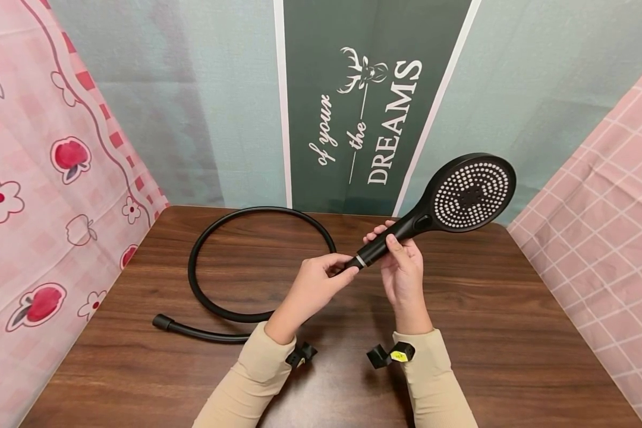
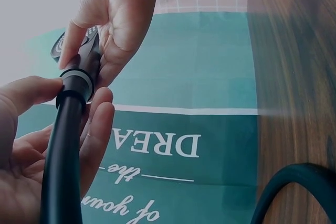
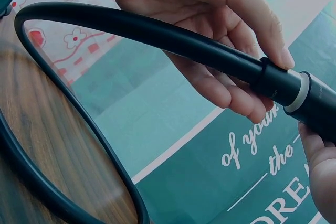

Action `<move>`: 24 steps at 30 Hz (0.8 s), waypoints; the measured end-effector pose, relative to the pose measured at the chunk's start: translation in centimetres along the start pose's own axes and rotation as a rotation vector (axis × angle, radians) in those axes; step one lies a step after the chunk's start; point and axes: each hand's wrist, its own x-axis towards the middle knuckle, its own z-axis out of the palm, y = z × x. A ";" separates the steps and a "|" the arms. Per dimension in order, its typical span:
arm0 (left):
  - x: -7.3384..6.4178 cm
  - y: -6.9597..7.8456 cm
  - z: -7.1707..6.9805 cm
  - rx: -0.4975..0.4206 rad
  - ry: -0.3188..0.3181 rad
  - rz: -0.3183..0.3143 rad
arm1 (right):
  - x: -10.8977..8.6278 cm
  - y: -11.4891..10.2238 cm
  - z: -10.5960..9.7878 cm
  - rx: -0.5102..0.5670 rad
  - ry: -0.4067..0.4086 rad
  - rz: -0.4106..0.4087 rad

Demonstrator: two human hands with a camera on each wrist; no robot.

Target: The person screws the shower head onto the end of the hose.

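Note:
A black handheld shower head [image 1: 473, 193] with a round face of pale nozzles points up and to the right in the head view. My right hand [image 1: 405, 273] grips its handle, thumb along the near side. At the lower end of the handle, my left hand [image 1: 317, 280] pinches the end fitting [image 3: 278, 86] of a black shower hose [image 1: 191, 267] between thumb and fingers. Fitting and handle are in line, with a pale ring [image 2: 79, 75] at the joint. From the left hand the hose loops down onto the table, and its other end fitting [image 1: 163, 322] lies at the left.
Beneath the hands is a dark wood-grain table [image 1: 492, 333]. Behind it hangs a green cloth [image 1: 235, 119] with white lettering; pink patterned cloths stand at the left [image 1: 32, 238] and right [image 1: 610, 249]. Each wrist carries a small black camera.

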 end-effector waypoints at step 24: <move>0.1 -0.1 -0.1 0.006 -0.016 -0.022 | 0.0 0.0 0.0 0.019 -0.011 0.000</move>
